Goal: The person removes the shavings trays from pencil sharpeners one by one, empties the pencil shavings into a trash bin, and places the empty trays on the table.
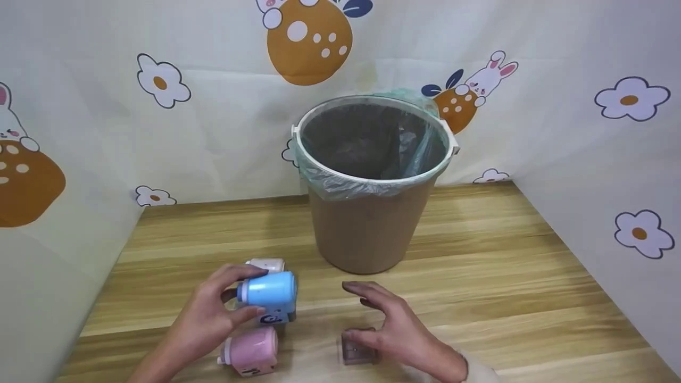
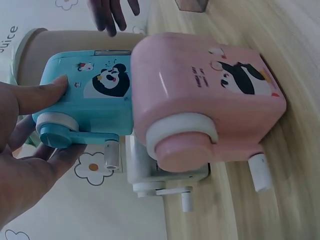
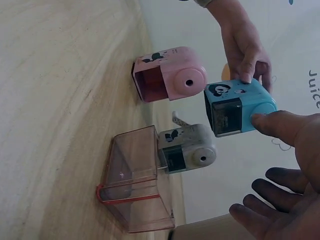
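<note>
My left hand grips a blue hand-crank pencil sharpener by its sides, thumb on one face and fingers on the opposite one. Its dark shavings drawer sits in its body. Below it in the head view stands a pink pencil sharpener, whose drawer slot gapes open. A clear plastic shavings drawer rests on the table beside my right hand. That hand holds nothing; its fingers are spread and loosely bent, with the thumb overlapping the drawer in the head view.
Behind the blue sharpener stands a white pencil sharpener, mostly hidden in the head view. A brown bin with a thin green plastic liner stands at the back of the wooden table. Printed cloth encloses the table's back and sides.
</note>
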Motion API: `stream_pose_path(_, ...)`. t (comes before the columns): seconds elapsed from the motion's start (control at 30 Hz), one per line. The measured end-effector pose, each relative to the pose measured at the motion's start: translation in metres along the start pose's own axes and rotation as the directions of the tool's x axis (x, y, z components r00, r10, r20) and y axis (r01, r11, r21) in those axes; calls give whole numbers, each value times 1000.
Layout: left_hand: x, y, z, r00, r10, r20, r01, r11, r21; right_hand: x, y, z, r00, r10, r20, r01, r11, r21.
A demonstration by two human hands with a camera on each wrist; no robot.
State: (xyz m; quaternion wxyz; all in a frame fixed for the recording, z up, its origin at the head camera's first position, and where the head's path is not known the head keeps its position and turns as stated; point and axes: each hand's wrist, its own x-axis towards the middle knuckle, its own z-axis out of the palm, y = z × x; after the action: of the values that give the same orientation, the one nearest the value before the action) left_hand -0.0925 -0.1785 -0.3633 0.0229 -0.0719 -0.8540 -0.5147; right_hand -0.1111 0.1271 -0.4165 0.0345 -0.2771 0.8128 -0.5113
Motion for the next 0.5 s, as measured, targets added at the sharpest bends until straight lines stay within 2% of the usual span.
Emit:
stream_pose_path(0.13, -2, 10, 0, 1000, -4, -7, 4, 1000, -17, 1, -2, -1, 1000, -11, 3, 11, 1000, -11)
stream_pose_path(0.3, -3, 21, 1, 1000, 20, -12, -20, 999, -31, 3, -5, -1, 999, -36, -6, 36, 999, -15)
stream_pose_path(0.5, -3, 27, 3, 999, 26, -18, -26, 1000, 4, 6, -9, -1, 999, -48, 1, 48, 999, 16)
